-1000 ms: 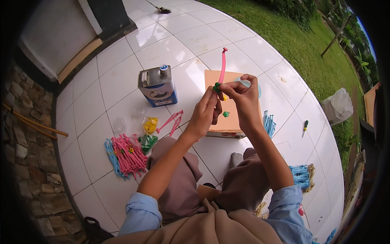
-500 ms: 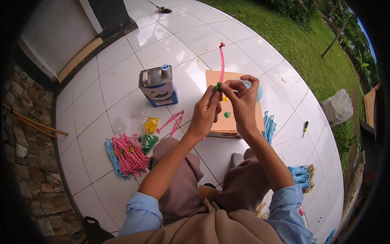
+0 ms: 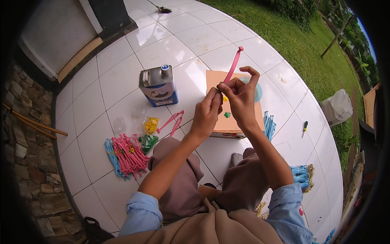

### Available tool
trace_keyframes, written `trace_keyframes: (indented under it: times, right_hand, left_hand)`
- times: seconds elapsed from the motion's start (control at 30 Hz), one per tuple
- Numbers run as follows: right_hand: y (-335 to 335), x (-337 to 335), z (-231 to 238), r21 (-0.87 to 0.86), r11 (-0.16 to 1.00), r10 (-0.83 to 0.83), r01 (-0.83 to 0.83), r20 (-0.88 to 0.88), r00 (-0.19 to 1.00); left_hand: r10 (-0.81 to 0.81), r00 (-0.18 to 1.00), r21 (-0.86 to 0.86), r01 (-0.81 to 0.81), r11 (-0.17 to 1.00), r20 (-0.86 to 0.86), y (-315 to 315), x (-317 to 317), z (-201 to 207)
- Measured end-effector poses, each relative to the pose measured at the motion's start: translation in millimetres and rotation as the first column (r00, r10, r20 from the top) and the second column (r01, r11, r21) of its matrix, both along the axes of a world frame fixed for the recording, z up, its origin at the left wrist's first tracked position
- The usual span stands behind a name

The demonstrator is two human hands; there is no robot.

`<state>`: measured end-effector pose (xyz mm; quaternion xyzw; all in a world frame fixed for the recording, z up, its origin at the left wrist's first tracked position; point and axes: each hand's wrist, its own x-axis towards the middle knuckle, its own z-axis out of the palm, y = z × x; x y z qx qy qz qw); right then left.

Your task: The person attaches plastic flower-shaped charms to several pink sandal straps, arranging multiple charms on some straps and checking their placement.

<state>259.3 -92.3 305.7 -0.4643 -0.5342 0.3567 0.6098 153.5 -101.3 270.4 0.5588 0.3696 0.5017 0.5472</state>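
Note:
A pink strap (image 3: 234, 65) with a knob at its top end rises from between my pinched fingertips, leaning to the right. My left hand (image 3: 206, 116) is closed, its thumb and fingers pressed at the strap's lower part. My right hand (image 3: 243, 99) pinches the strap right beside it, index finger raised and bent. The small green flower piece at the pinch is almost wholly covered by my fingers. Below my hands, a yellow flower piece (image 3: 225, 98) and a green flower piece (image 3: 227, 114) lie on an orange-tan sheet (image 3: 252, 118) atop a box.
A metal can (image 3: 158, 87) stands left of the box. Nearer lie a bag of yellow pieces (image 3: 150, 125), a bag of green pieces (image 3: 148, 142) and a pink strap bundle (image 3: 128, 154). Blue straps (image 3: 269, 127) lie right of the box, with a green-handled tool (image 3: 305, 126) farther right.
The pink strap's top has swung to the right and now leans. My right index finger has lifted, and the green flower piece between my fingertips has become mostly hidden.

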Motion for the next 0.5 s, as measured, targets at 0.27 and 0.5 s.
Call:
trace_keyframes:
  times: [0.27,0.5]
  right_hand:
    - [3.9,3.7,-3.1,-0.002,0.999,0.041,-0.041,0.030,0.999]
    - [3.5,11.3,4.4,-0.022,0.999,0.024,-0.024,-0.001,1.000]
  left_hand:
    - [-0.015,1.000,-0.020,0.015,1.000,-0.002,2.0,-1.0,-0.4]
    - [-0.104,0.993,-0.023,0.106,0.994,0.057,5.3,-5.8,-8.0]
